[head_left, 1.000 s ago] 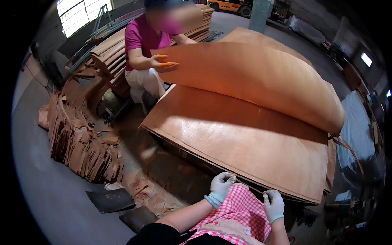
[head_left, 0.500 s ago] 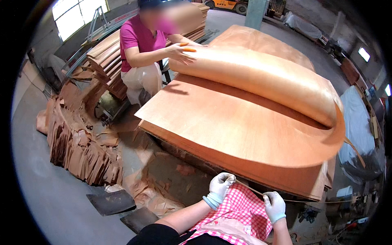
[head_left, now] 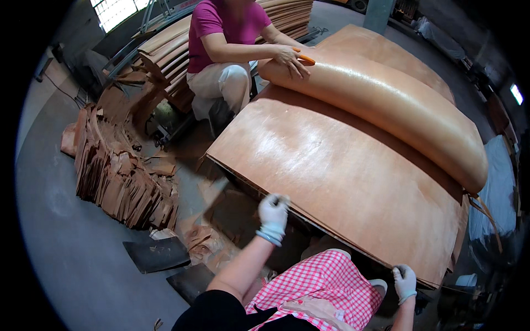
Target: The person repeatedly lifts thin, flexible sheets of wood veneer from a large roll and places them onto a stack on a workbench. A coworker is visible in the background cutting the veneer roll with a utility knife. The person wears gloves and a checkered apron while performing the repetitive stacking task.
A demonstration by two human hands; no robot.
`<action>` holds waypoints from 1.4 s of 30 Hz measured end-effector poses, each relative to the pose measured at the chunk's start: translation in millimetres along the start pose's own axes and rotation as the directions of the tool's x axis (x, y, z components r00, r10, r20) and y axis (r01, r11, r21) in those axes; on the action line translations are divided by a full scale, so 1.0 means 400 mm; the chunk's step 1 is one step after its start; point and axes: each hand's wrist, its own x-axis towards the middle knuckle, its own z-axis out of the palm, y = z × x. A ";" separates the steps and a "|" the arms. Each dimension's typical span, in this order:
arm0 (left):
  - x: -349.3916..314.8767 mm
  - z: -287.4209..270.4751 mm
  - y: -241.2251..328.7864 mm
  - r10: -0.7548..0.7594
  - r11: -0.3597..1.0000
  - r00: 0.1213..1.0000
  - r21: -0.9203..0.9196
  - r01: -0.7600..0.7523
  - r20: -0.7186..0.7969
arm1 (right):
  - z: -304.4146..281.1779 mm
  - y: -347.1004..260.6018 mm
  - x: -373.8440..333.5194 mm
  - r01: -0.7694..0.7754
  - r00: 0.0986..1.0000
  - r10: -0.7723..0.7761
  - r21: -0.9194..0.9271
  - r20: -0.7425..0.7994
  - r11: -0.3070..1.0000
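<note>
My left hand [head_left: 273, 214], in a white glove, is closed in a pinch at the near edge of a stack of wood veneer sheets [head_left: 331, 160]. Farther right along that edge, my right hand [head_left: 405, 282], also gloved, is closed with its fingertips at the edge near the corner. A thin wood strip [head_left: 342, 238] runs between the two pinches, close against the stack's edge and hard to tell from it. Across the stack lies a big rolled-back veneer sheet [head_left: 381, 105]. Another person's hand [head_left: 292, 59], with orange finger covers, rests on the roll's left end.
The co-worker [head_left: 226, 49], in a magenta shirt, sits at the stack's far left. Behind are stacked curved sheets [head_left: 287, 22]. Torn veneer scraps [head_left: 127, 171] and dark flat pieces [head_left: 156, 255] lie on the floor at left. Plastic sheeting [head_left: 494, 187] hangs at right.
My hands have moved apart, the left forward to the stack's edge, the right outward to the right. The top sheet's loose near end now lies flat. The co-worker's hand has slid onto the roll.
</note>
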 end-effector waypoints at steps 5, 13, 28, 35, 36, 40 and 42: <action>0.327 -0.142 0.033 0.195 0.941 0.946 0.320 -0.106 -0.260 | -0.035 0.126 0.051 -0.068 0.997 0.066 -0.065 -0.030 0.996; 0.625 -0.379 0.033 0.300 0.667 0.871 0.739 0.099 -0.388 | 0.099 -0.193 0.080 0.019 0.989 -0.023 0.025 0.144 0.999; 0.606 -0.354 0.095 0.240 0.195 0.953 0.971 0.138 -0.184 | 0.152 -0.133 0.192 -0.039 0.936 0.110 -0.212 0.335 0.976; 0.647 -0.407 0.082 0.274 0.324 0.910 0.921 0.216 -0.310 | 0.018 0.051 0.191 -0.197 0.941 0.276 -0.347 0.194 0.917; 0.632 -0.379 0.076 0.194 0.413 0.920 0.879 0.238 -0.341 | -0.001 0.049 0.188 -0.262 0.917 0.355 -0.396 0.181 0.880; 0.629 -0.334 0.098 0.181 0.275 0.896 0.895 0.350 -0.405 | 0.006 0.069 0.188 -0.390 0.866 0.481 -0.420 0.136 0.820; 0.618 -0.309 0.120 0.186 0.239 0.907 0.913 0.331 -0.378 | 0.012 0.097 0.191 -0.396 0.850 0.496 -0.408 0.176 0.823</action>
